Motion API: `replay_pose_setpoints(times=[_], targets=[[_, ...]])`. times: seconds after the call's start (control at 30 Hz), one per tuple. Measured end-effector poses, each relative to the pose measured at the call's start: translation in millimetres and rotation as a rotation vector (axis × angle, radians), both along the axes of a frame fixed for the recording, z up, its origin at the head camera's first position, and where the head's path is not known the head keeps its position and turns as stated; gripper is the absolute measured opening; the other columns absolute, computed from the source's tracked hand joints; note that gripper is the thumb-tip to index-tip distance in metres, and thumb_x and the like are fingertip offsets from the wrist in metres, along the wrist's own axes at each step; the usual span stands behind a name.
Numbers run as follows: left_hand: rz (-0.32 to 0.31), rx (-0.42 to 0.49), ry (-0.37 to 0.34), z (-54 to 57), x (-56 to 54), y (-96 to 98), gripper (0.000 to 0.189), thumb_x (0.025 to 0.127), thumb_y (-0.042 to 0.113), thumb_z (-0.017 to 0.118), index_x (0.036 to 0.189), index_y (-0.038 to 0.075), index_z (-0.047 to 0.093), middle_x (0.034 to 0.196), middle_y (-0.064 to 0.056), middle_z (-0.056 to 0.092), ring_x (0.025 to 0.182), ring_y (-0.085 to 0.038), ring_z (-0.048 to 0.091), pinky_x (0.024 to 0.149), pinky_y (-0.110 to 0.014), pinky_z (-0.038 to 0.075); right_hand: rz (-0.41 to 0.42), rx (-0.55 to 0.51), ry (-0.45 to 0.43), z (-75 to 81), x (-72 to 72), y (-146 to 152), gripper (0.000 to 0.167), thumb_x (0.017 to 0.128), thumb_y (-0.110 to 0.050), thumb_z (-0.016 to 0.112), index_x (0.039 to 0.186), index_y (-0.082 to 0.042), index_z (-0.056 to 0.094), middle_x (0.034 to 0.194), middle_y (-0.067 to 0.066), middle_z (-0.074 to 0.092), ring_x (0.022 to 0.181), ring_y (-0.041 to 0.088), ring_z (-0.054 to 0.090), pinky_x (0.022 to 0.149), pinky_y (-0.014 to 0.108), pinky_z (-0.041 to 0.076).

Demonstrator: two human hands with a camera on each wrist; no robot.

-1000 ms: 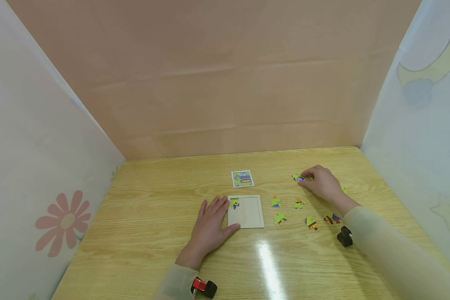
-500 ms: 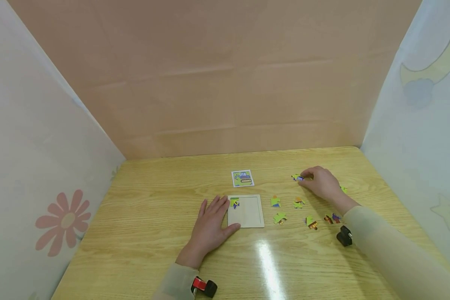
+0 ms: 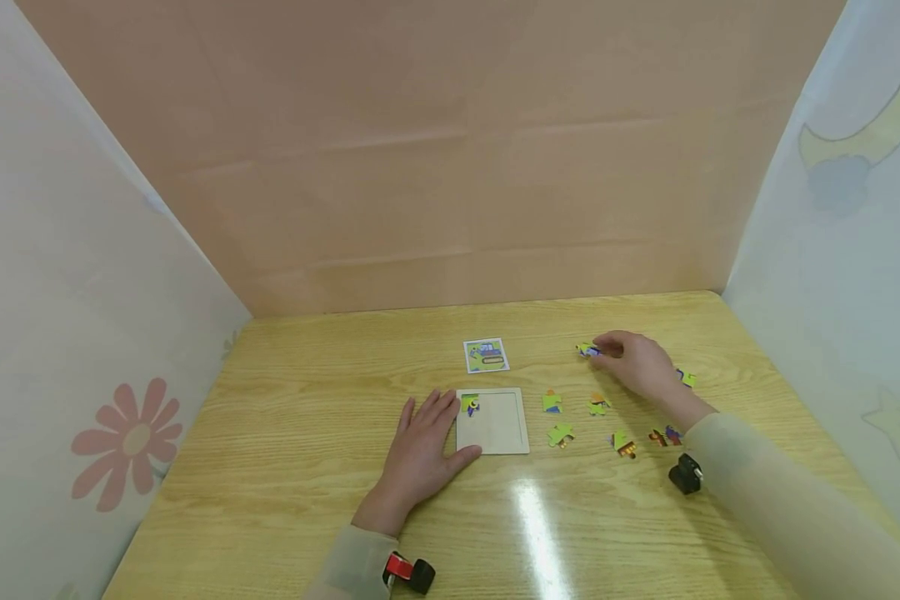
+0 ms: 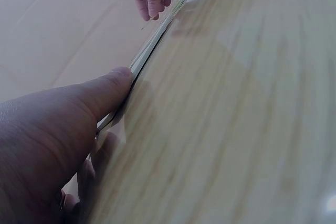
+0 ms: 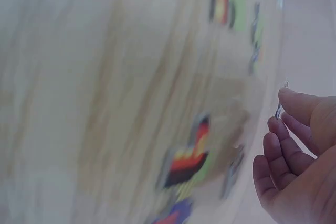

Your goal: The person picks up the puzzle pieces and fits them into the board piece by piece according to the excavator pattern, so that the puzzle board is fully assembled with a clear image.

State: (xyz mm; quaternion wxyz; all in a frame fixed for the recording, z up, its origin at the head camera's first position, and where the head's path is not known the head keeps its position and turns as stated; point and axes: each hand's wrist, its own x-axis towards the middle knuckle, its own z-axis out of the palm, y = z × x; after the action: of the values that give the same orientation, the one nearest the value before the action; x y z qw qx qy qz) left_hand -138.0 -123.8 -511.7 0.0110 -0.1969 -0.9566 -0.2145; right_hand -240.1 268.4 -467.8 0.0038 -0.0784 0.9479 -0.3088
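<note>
My right hand [image 3: 637, 365] pinches a jigsaw piece [image 3: 588, 350] in green, yellow and blue between thumb and fingers, at the far right part of the table. In the right wrist view that piece [image 5: 280, 103] shows nearly edge-on, held off the tabletop. The left hand [image 3: 420, 458] rests at the left edge of a pale square puzzle tray [image 3: 498, 433], fingers extended and thumb by the lower left corner. One jigsaw piece [image 3: 469, 406] lies in the tray's upper left corner. In the left wrist view, the thumb [image 4: 107, 90] touches the tray's edge.
Behind the tray lies a small picture card [image 3: 486, 356] with a digger-like vehicle. Several loose jigsaw pieces lie right of the tray, among them a green one [image 3: 561, 435] and a dark red and blue one [image 3: 665, 436]. Another piece [image 3: 686, 378] sits beside the right wrist.
My right hand has raised the jigsaw piece and shifted slightly left with it. More of the piece beside the right wrist now shows. The left hand and tray stay put.
</note>
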Motion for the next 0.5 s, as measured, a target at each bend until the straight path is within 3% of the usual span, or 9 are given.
replay_pose_setpoints(times=[0.27,0.5], targets=[[0.001,0.004,-0.002,-0.1,0.1,0.0,0.086,0.103,0.06,0.071,0.166,0.006,0.049,0.175,-0.007,0.042,0.166,-0.031,0.028,0.137,-0.057,0.007,0.033,-0.038,0.018,13.4,14.4,-34,0.033,0.107,-0.021,0.076,0.135,-0.004,0.076,0.127,0.018,0.073,0.11,0.036,0.069,0.09,0.055,0.057],[0.002,0.012,-0.002,-0.8,0.0,0.1,0.086,0.103,0.059,0.073,0.166,0.006,0.05,0.175,-0.007,0.042,0.166,-0.032,0.029,0.137,-0.057,0.007,0.109,0.005,0.082,17.0,19.7,-63,0.029,0.104,-0.02,0.08,0.13,-0.007,0.08,0.125,0.012,0.076,0.108,0.033,0.072,0.092,0.057,0.061]])
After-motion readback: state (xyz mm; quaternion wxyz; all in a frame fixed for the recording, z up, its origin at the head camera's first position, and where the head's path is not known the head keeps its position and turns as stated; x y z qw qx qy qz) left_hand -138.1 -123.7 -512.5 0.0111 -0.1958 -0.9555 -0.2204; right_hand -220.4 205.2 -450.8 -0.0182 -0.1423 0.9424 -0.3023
